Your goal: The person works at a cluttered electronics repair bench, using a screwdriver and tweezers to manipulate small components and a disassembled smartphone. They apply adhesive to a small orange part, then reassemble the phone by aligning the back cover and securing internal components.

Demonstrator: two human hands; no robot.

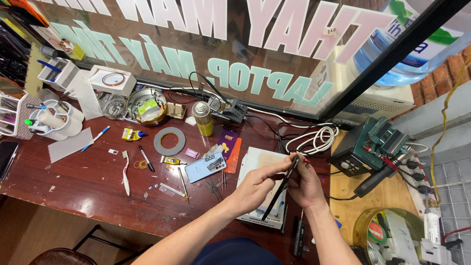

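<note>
My left hand and my right hand both hold a thin black flat part, seen edge-on, above a white work mat. The part runs from my fingertips down toward the table's front edge. My right fingers also pinch a small red-tipped tool at the part's upper end. A light blue phone lies back side up on the dark wooden table, just left of my left hand. Tweezers lie below the phone.
A roll of tape, a spray can, a white toothbrush, pens and small parts lie to the left. A green soldering station with a black handle stands at right. A glass pane runs along the back.
</note>
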